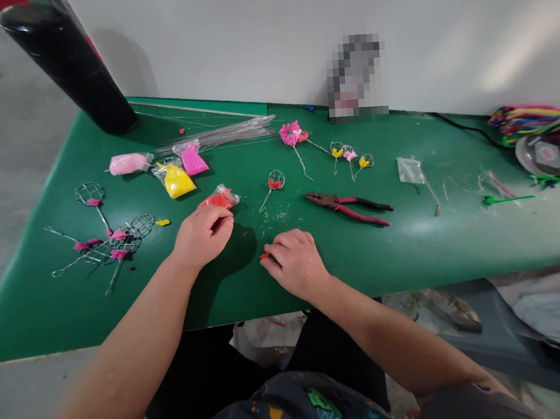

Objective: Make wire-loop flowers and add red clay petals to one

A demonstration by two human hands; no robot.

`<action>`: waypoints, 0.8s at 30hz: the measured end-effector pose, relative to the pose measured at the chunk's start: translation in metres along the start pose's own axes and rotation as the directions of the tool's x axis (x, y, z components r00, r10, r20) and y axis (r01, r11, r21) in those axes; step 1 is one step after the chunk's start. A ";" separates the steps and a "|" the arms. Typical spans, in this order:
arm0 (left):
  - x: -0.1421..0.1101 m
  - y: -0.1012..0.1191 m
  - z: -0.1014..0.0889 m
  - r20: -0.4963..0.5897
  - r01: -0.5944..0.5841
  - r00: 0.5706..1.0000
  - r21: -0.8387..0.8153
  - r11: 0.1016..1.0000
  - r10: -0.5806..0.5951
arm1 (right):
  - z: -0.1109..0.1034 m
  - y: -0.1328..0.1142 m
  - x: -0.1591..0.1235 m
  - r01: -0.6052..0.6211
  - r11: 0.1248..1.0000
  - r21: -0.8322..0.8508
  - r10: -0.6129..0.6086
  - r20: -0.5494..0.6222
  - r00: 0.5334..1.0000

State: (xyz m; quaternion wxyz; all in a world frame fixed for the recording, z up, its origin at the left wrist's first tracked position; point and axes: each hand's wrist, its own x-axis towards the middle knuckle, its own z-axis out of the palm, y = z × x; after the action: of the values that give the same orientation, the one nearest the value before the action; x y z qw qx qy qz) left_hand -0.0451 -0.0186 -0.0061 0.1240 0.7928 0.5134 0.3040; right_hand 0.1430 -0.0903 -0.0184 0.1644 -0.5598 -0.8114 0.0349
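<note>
My right hand (296, 262) rests low over the green table, thumb and forefinger pinching a small piece of red clay (264, 255). To its left, my left hand (204, 236) is closed with thumb and fingertips together; whatever lies in that pinch is hidden. A clear bag of red clay (222, 197) sits just behind the left hand, partly covered by it. Between and beyond both hands lies a small round wire racket (275, 181) with red clay at its throat. Tiny pale crumbs (275, 217) are scattered in front of it.
Pliers (339, 204) with red handles lie right of centre. Bags of yellow clay (177, 180) and pink clay (128, 163) lie behind the left hand, near a bundle of wires (228, 133). Several wire rackets (106, 250) lie at left. A black cylinder (69, 67) stands at back left.
</note>
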 end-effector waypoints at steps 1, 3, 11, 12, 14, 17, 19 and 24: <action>0.000 0.000 0.000 -0.003 0.000 1.000 0.004 1.000 0.000 | 0.001 -0.002 0.001 0.013 1.000 -0.002 -0.013 0.004 1.000; -0.001 -0.001 0.000 -0.007 0.002 1.000 0.015 1.000 -0.002 | 0.002 -0.005 0.005 0.038 0.999 -0.010 -0.038 0.017 0.999; -0.002 -0.002 0.001 -0.017 -0.012 1.000 0.011 1.000 0.012 | 0.000 0.007 -0.002 0.245 0.969 -0.029 -0.247 -0.069 0.967; -0.002 -0.002 0.001 -0.018 -0.012 1.000 0.009 1.000 0.012 | 0.000 0.008 -0.007 0.283 0.959 -0.034 -0.285 -0.062 0.957; -0.002 -0.002 0.001 -0.015 -0.013 1.000 0.004 1.000 0.013 | -0.001 0.009 -0.016 0.304 0.952 -0.037 -0.305 -0.016 0.952; -0.001 -0.001 0.002 0.003 -0.012 1.000 0.000 1.000 0.012 | -0.003 0.007 -0.021 0.279 0.959 -0.047 -0.274 0.094 0.957; -0.001 -0.001 0.002 0.007 -0.011 1.000 0.001 1.000 0.011 | -0.005 0.005 -0.019 0.240 0.968 -0.069 -0.227 0.162 0.960; -0.001 -0.001 0.001 -0.009 -0.010 1.000 -0.004 1.000 0.010 | -0.010 0.007 -0.016 0.174 0.976 -0.128 -0.143 0.217 0.966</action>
State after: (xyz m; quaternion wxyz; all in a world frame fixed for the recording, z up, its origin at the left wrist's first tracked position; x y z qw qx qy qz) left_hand -0.0453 -0.0193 -0.0076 0.1219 0.7936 0.5094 0.3095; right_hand 0.1577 -0.1038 -0.0140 0.0400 -0.4968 -0.8667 0.0201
